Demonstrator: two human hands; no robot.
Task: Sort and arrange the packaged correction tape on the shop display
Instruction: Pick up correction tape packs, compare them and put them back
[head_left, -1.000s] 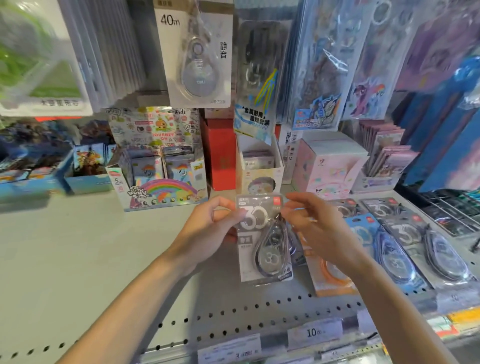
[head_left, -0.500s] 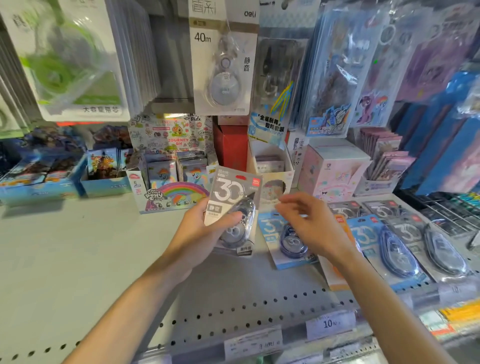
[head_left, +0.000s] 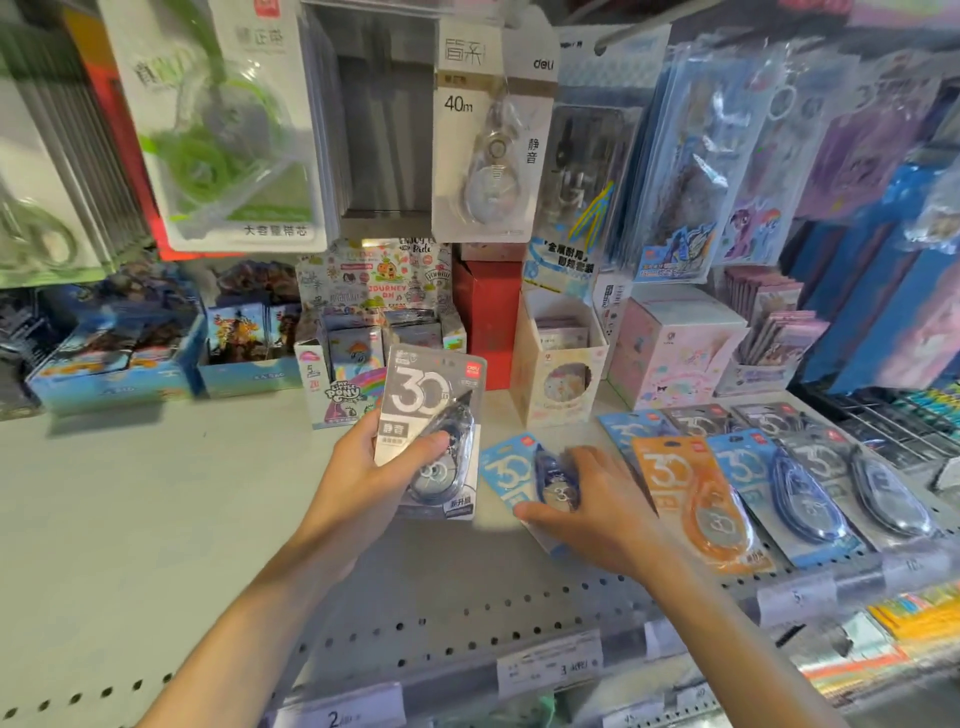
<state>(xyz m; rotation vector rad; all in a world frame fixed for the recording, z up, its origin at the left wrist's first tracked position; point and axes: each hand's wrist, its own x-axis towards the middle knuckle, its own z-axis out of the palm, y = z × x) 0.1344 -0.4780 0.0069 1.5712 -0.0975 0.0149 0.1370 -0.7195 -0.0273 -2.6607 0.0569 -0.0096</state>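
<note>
Our left hand (head_left: 363, 483) grips the grey pack (head_left: 434, 431) above the shelf (head_left: 156, 519); our right hand (head_left: 587, 499) curls over the light-blue pack (head_left: 506, 475) lying flat. We should lift it squarely — then stack by colour. Packs read "30" and "deli"; the hanging card (head_left: 493, 130), "40m".

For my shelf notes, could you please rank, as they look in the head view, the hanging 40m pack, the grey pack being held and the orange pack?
1. Hanging 40m pack, clearly largest.
2. Grey pack and orange pack look alike; nearness makes ranking unsure.
</note>
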